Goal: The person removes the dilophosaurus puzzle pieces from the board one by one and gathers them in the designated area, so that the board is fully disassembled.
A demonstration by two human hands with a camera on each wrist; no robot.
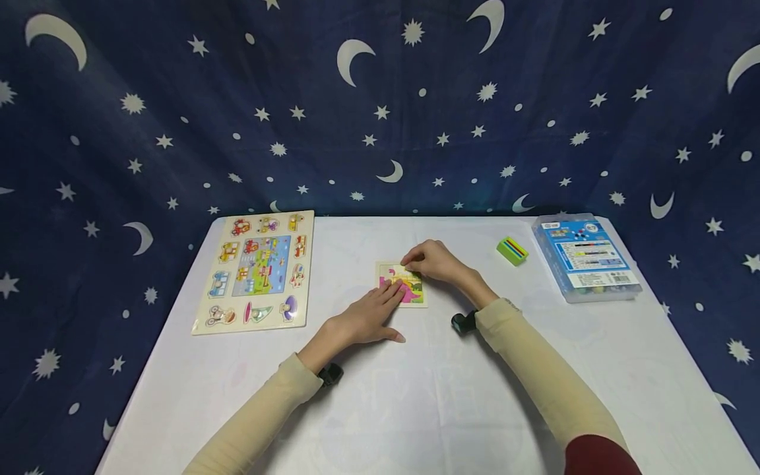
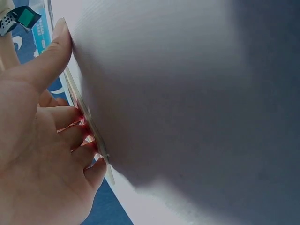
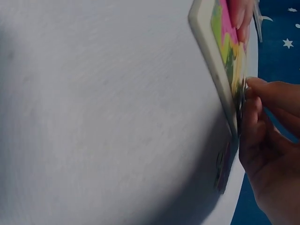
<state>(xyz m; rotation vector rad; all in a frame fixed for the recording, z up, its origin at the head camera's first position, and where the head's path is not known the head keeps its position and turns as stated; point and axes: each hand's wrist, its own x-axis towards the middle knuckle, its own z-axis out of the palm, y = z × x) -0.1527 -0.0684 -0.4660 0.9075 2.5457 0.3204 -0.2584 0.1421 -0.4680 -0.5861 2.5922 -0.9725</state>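
The puzzle [image 1: 418, 291] is pink, yellow and green inside a cream frame; the board [image 1: 239, 303], cream too, has a blue and green picture. White covers the table [image 1: 427, 409], and the backdrop [image 1: 320, 158] is navy — scattered with pale moons, stars and dots. The block [image 1: 512, 251] is lime green with red, yellow and blue stripes, the label [image 1: 584, 254] blue and white, the sleeves [image 1: 534, 356] beige — dark red above the right one.

Cream sleeves [image 1: 261, 417], dark red upper sleeve [image 1: 600, 455] on the right, black wrist cameras [image 1: 331, 375]

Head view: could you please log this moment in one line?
left hand: touching small jigsaw puzzle | right hand: at its far edge
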